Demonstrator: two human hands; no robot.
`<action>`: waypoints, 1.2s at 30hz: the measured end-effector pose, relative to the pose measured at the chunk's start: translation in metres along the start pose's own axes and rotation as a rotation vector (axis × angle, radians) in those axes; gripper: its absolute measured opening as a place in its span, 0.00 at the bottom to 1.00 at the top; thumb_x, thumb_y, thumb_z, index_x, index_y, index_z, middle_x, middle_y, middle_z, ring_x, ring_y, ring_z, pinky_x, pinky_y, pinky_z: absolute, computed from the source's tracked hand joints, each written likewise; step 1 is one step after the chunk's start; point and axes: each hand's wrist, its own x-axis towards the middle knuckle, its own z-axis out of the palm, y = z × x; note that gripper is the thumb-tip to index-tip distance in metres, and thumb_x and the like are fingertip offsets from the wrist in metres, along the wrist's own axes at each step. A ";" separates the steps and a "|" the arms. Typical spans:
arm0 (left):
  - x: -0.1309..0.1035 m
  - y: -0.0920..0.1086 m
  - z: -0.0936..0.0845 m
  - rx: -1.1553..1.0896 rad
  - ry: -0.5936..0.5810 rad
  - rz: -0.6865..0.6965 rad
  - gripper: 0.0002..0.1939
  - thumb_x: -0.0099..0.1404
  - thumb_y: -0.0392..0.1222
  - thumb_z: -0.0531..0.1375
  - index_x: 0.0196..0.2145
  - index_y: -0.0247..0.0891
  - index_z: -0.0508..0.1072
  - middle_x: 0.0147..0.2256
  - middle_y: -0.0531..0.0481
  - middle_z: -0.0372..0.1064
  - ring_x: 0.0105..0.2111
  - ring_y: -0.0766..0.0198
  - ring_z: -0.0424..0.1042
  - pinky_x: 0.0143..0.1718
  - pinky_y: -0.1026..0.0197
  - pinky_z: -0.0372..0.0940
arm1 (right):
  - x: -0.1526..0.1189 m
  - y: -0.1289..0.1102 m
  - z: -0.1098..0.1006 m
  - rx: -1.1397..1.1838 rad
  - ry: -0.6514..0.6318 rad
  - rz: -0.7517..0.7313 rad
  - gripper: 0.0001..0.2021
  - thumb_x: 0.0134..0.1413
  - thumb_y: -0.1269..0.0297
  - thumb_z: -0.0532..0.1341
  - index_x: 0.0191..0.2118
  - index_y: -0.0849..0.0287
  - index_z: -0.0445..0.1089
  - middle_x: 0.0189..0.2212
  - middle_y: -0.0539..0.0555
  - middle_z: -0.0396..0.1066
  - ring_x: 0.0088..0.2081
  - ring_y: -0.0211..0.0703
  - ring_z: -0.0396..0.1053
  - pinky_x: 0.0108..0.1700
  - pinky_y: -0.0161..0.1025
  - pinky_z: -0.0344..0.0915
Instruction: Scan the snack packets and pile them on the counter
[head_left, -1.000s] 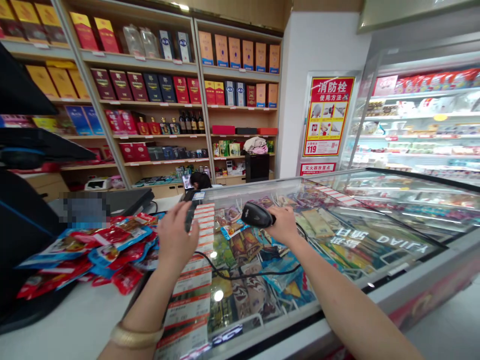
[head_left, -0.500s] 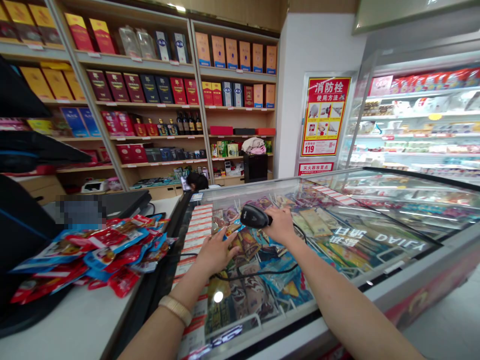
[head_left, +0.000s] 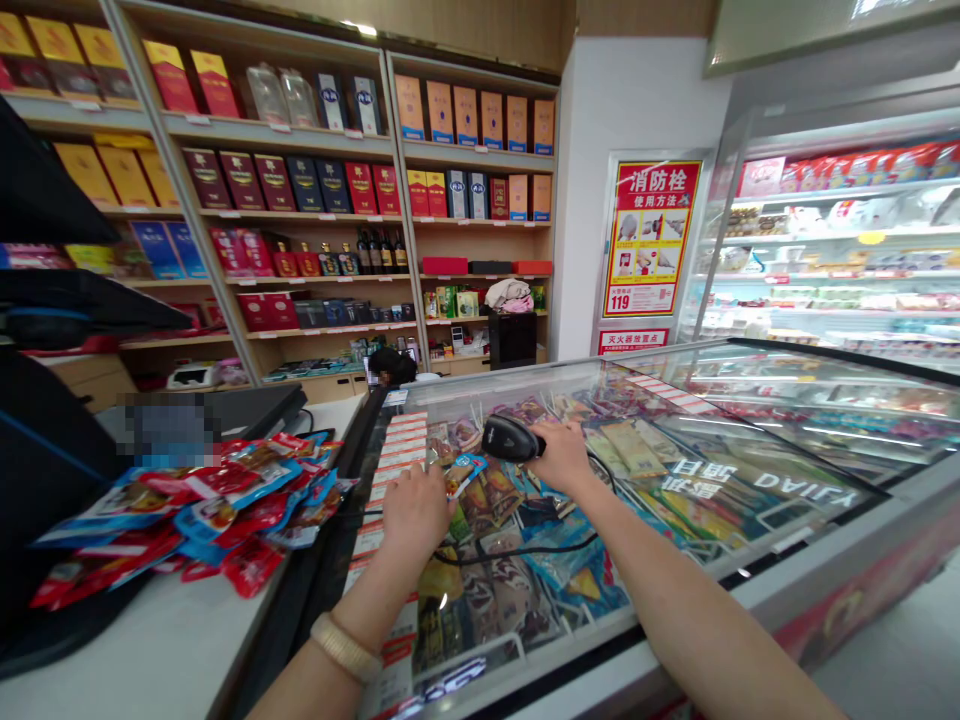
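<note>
My right hand [head_left: 564, 455] is wrapped round the handle of a black scanner [head_left: 510, 438], held over the glass top of a display freezer [head_left: 555, 610]. Left of it, my left hand [head_left: 417, 505] has its fingers curled at one end of a small blue and red snack packet [head_left: 463, 474], which sticks out toward the scanner. A bracelet sits on the left wrist. The scanner's black cable [head_left: 525, 550] loops across the glass. Packaged goods show beneath the glass.
Many red and blue snack packets [head_left: 247, 495] lie piled on the white counter [head_left: 180, 650] at left, beside a dark monitor [head_left: 45, 480]. Shelves of boxes and bottles stand behind. A person's dark-haired head [head_left: 394, 366] shows beyond the freezer. A lit fridge [head_left: 847, 235] stands at right.
My left hand has drawn back a little to the left, and its spread fingers have curled in at the packet. My right hand still holds the scanner in nearly the same place.
</note>
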 end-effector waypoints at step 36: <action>0.018 -0.042 0.020 -1.798 0.161 -0.452 0.07 0.53 0.32 0.65 0.29 0.36 0.69 0.30 0.49 0.76 0.32 0.64 0.77 0.39 0.60 0.73 | -0.003 -0.010 0.002 0.097 -0.024 -0.175 0.14 0.45 0.62 0.67 0.41 0.53 0.77 0.39 0.53 0.78 0.44 0.47 0.72 0.47 0.42 0.50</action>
